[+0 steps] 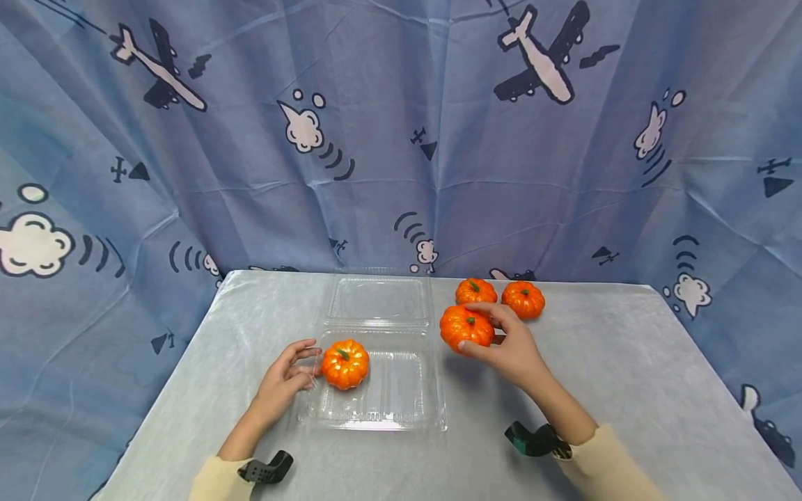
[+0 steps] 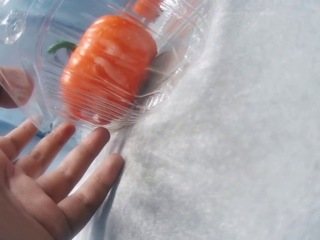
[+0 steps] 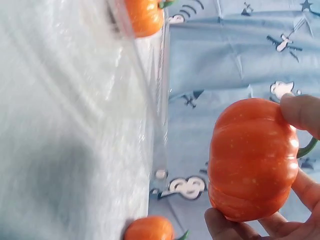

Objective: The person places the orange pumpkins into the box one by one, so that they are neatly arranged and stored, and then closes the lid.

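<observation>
Between thumb and fingers, my right hand (image 1: pixel 510 348) holds a small orange pumpkin (image 1: pixel 465 327) with a green stem, raised above the table to the right of a clear plastic clamshell box (image 1: pixel 401 390). The right wrist view shows this pumpkin (image 3: pixel 252 160) gripped at its sides. Inside the left part of the box's base sits another pumpkin (image 1: pixel 345 364). At the box's left wall is my left hand (image 1: pixel 282 383), its fingers spread and loosely bent. In the left wrist view, the fingertips (image 2: pixel 102 136) lie right at the ribbed plastic wall, with the pumpkin (image 2: pixel 110 65) behind it.
Two more pumpkins stand toward the table's back edge, one (image 1: pixel 476 291) partly behind the held pumpkin and one (image 1: pixel 523 300) to its right. The box's lid (image 1: pixel 379 299) lies folded back behind the base. A blue printed curtain (image 1: pixel 376 139) hangs behind the white-covered table (image 1: pixel 626 390).
</observation>
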Available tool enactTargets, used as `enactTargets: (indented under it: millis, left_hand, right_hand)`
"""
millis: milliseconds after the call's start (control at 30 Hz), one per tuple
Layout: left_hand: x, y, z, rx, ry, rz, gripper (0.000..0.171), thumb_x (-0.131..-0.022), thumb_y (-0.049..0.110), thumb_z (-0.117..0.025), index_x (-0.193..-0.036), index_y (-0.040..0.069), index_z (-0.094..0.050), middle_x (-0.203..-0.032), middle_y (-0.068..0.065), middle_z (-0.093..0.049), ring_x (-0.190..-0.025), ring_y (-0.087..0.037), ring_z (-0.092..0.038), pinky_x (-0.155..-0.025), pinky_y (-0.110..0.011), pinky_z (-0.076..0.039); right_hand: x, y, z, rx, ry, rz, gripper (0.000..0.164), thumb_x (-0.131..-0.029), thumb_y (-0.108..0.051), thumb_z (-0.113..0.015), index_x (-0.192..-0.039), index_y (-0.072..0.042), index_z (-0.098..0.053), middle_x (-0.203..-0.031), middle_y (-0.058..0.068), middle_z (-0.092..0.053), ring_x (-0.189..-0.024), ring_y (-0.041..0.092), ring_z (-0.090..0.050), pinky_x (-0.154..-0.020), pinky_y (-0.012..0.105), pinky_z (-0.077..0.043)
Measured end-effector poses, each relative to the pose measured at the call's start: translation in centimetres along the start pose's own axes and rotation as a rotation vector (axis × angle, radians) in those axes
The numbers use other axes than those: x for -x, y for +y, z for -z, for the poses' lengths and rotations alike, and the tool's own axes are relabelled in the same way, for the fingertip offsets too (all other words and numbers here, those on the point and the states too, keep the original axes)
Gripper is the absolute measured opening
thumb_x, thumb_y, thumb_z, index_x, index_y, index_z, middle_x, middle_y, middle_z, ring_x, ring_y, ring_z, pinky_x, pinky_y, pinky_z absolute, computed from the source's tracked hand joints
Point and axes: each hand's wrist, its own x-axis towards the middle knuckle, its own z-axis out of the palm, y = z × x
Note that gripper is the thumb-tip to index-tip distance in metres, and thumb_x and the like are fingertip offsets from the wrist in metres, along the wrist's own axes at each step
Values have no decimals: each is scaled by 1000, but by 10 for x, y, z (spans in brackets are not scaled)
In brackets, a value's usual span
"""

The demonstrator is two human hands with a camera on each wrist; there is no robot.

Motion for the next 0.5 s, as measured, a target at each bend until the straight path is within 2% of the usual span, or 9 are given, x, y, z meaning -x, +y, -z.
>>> enactTargets:
  millis: [267,500]
  left_hand:
    - [0,-2,1,-8,6,4,56,-84,-9,-48,-139,-2,-41,-134,-30,-51,-96,-22,-66,-70,-24,-54]
    - [-2,-2,1,-12,4,15,54,-85,-8,-47,-139,-1,-41,-134,-29,-51,-97,-22,-66,-70,-24,-55]
  right_hand:
    - [-6,-12,-25,-57,-63,90,55,-71,-12,-83,-122,-15,-62,-122,9,-57,-99,23,-55,-81,32,-53]
    - [-6,-15,-42,-73,-130,172,54,-70,-14,-83,-121,-16,-63,-120,7,-59,-100,22,-59,-81,32,-53]
